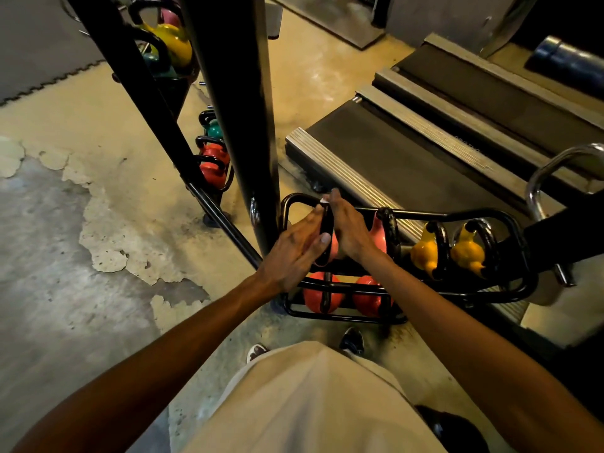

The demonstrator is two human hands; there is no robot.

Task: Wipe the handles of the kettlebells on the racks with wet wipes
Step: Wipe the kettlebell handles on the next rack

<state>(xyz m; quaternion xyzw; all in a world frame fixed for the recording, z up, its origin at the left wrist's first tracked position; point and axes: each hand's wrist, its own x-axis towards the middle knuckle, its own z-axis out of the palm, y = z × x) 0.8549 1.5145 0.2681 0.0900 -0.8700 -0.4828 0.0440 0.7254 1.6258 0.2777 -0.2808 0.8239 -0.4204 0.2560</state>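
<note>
The body of the pink kettlebell (334,248) on the top tier is almost wholly covered by the two hands; only a strip of pink shows between them, with part of its black handle (325,223) running up the gap. The wet wipe (324,201) is visible only as a small white scrap at the top of that handle, so its full extent cannot be judged. The rack (510,223) is partly masked by a black upright post (242,109) on its left end, and its lower tier is seen only through the rails.

Left hand (294,253): reaches in from the lower left, forearm extended, fingers straight and close together, lying flat against the left side of the handle with the thumb tip on its near face. Right hand (348,228): comes in from the lower right, its back to the camera, fingers closed about the right side of the handle and holding the white wipe at their tips (the grip itself is on the hidden side).

Same tier, to the right: a second pink kettlebell (379,237) just beside the right wrist, then two yellow kettlebells (425,251) (467,253). Lower tier: two red kettlebells (322,295) (369,297). A mirror (49,44) behind the post reflects more kettlebells. A treadmill deck (408,158) lies behind the rack. The concrete floor (98,207) shows peeling paint.
</note>
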